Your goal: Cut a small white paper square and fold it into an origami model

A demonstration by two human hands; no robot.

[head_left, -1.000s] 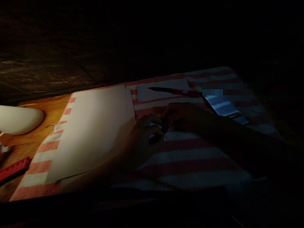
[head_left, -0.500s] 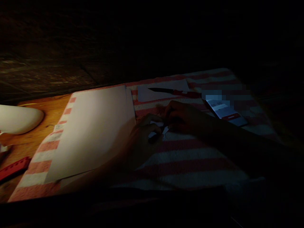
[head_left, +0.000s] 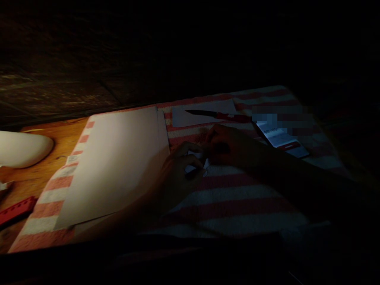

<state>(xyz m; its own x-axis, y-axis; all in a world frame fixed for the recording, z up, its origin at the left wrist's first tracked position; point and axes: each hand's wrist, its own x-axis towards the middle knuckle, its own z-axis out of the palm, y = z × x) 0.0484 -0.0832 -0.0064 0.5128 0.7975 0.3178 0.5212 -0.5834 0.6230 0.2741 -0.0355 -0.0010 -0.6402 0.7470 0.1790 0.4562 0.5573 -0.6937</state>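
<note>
In the dim light, my left hand (head_left: 177, 171) has its thumb and fingers closed around a small piece of white paper (head_left: 192, 168), which looks folded. My right hand (head_left: 230, 147) meets it from the right, fingers bent and pinched at the paper's right end. Shadow and fingers hide much of the paper. Both hands are just above a red-and-white striped towel (head_left: 237, 194). Left of them lie large white sheets (head_left: 118, 158). Beyond the hands, a knife (head_left: 219, 115) with a dark blade and red handle rests partly on a smaller paper strip (head_left: 184, 118).
A lit phone (head_left: 285, 140) showing a timer lies right of the hands, near the knife handle. On the wooden table (head_left: 63, 140) at left are a white rounded object (head_left: 25, 148) and a red plastic item (head_left: 18, 209). A dark wall stands behind.
Both hands stay nearly in place at the paper, with only slight finger movement. My right hand's fingers have shifted a little. Knife and large sheets have not moved.
</note>
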